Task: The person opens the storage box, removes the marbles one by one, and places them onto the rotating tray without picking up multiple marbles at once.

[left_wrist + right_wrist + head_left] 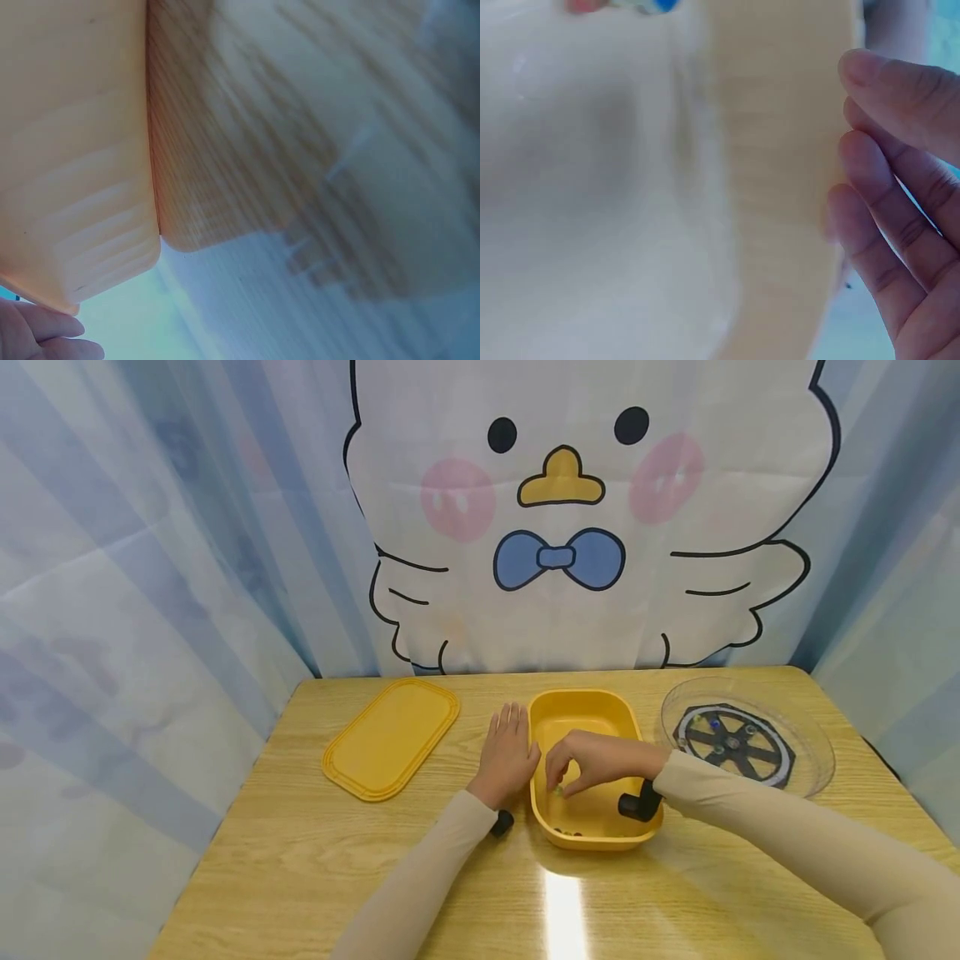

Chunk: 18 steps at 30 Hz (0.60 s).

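A yellow plastic box stands on the table with its inside facing up. My left hand lies along the box's left side, fingers straight, thumb at the rim. Inside the box reaches my right hand, its fingers bent downward and the thumb apart from them. A small greenish bead-like piece shows below its fingertips; the right wrist view shows nothing between thumb and fingers. Several tiny pieces lie at the box's near end, among them a blue one and a red one.
A clear round tray at the right holds a black spoked wheel with several small coloured pieces on it. To the left lies a flat yellow lid on the wooden table. A printed curtain hangs behind the table.
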{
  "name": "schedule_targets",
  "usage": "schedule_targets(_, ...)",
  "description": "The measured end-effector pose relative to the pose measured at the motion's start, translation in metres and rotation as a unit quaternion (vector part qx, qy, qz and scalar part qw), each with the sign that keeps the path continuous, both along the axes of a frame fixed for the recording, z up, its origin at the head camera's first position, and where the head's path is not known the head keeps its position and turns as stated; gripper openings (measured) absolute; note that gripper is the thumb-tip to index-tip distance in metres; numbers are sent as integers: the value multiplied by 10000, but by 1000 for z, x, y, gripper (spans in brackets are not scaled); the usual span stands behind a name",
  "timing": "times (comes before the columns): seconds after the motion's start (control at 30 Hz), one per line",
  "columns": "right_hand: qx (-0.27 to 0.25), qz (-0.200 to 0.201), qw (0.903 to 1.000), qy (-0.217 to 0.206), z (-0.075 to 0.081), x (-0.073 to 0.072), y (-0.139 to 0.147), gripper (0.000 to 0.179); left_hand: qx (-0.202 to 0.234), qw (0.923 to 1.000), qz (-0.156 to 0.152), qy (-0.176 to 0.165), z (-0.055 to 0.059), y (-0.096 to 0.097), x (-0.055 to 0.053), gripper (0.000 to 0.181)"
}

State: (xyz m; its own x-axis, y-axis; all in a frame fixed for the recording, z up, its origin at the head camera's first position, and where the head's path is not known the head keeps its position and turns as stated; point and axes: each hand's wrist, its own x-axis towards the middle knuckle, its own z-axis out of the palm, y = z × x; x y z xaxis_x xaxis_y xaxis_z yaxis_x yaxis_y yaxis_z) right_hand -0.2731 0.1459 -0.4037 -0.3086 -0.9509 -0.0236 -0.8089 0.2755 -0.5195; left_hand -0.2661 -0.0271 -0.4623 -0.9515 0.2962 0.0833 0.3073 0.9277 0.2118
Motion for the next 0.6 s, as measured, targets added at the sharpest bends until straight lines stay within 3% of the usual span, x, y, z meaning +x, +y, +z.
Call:
schedule_targets(0.37,-358,-570,9977,-7,32,0,24,13,-28,9999,-63,-78,-2,0,-1,60)
schedule_targets(0.6,-643,-1129,9905,444,47,0,45,15,-36,9999,-108,-67,-1,-1,-1,60)
